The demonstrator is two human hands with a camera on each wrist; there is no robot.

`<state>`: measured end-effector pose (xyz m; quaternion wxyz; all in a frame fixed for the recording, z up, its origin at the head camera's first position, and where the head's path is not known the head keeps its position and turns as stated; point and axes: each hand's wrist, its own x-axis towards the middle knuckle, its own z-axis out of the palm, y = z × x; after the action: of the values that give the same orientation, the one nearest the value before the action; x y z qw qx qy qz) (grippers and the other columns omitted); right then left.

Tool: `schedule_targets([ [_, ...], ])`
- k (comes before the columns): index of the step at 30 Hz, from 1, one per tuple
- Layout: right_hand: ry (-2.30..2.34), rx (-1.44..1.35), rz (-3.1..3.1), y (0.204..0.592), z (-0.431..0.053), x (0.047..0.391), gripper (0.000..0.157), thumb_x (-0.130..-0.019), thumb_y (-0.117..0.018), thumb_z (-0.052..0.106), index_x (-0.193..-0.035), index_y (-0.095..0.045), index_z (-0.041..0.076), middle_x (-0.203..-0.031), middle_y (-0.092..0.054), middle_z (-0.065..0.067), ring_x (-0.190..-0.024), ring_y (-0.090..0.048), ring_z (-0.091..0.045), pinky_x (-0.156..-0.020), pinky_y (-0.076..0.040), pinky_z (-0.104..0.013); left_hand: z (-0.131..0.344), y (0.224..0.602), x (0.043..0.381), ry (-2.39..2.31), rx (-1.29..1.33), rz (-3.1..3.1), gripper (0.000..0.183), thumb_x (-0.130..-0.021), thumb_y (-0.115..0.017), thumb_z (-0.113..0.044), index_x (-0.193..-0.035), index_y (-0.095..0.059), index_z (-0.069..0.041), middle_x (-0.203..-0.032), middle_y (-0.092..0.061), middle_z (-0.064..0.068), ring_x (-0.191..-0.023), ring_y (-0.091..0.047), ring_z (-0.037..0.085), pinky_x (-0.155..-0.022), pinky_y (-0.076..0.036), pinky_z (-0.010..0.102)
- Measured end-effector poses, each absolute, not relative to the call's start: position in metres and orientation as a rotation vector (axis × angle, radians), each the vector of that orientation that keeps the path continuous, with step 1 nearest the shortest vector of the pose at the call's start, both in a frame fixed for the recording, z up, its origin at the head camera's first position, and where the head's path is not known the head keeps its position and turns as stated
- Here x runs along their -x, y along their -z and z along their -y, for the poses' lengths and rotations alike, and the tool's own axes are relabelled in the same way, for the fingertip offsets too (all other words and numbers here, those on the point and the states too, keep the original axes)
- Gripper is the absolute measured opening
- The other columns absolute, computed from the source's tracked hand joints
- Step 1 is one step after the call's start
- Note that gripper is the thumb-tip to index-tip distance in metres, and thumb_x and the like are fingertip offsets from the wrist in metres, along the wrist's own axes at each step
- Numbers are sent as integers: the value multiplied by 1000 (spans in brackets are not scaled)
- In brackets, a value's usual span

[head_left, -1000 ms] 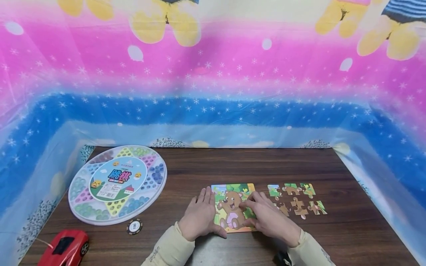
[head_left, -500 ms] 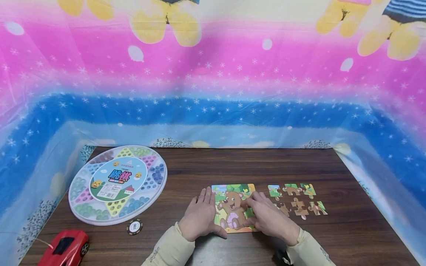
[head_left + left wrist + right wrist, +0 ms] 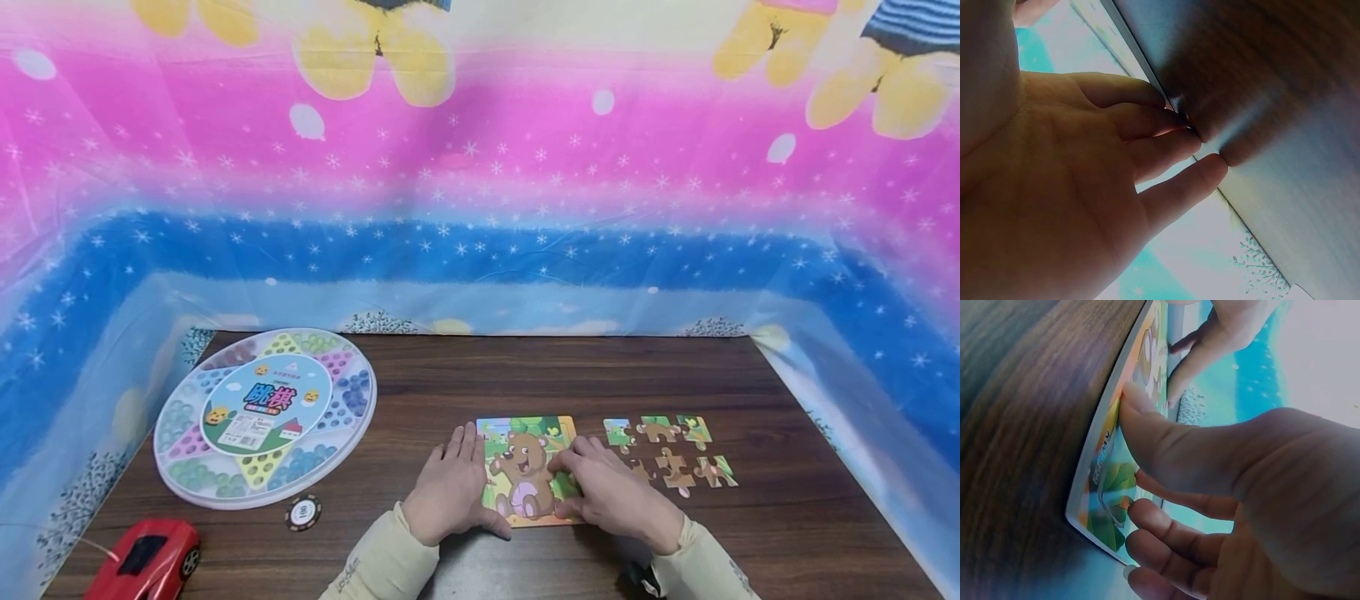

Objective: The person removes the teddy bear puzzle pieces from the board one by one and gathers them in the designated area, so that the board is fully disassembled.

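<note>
A square puzzle board (image 3: 522, 479) with a picture of a brown bear lies flat on the table. My left hand (image 3: 448, 487) is at its left edge, thumb spread toward the lower corner. The left wrist view shows the palm side of the same left hand (image 3: 1085, 169), fingers extended with their tips at the dark wood. Over the board's right side is my right hand (image 3: 618, 496). In the right wrist view, its thumb (image 3: 1141, 406) rests on the printed face near the front edge, and its bent fingertips (image 3: 1147, 515) touch the picture, apart from the thumb.
Several loose jigsaw pieces (image 3: 677, 468) lie right of the board, some partly hidden by the right hand. A round Chinese checkers set (image 3: 264, 417), a poker chip (image 3: 303, 512) and a red toy car (image 3: 150, 560) stand at the left. Patterned cloth (image 3: 480, 250) surrounds the table.
My right hand's fingers have drawn slightly right, from the bear's body toward the board's right edge. My left hand and the board have stayed put.
</note>
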<state>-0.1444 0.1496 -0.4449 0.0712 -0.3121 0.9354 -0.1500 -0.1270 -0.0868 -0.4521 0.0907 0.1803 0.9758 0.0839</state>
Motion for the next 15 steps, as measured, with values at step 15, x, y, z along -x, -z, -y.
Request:
schedule_targets([
  [15, 430, 890, -2776, 442, -152, 143, 40, -77, -81, 26, -112, -65, 16, -95, -53, 5, -89, -47, -16, -74, -41, -39, 86, 450, 127, -251, -518, -2877, 129, -58, -71, -78, -148, -32, 6, -155, -26, 24, -143, -27, 36, -106, -35, 51],
])
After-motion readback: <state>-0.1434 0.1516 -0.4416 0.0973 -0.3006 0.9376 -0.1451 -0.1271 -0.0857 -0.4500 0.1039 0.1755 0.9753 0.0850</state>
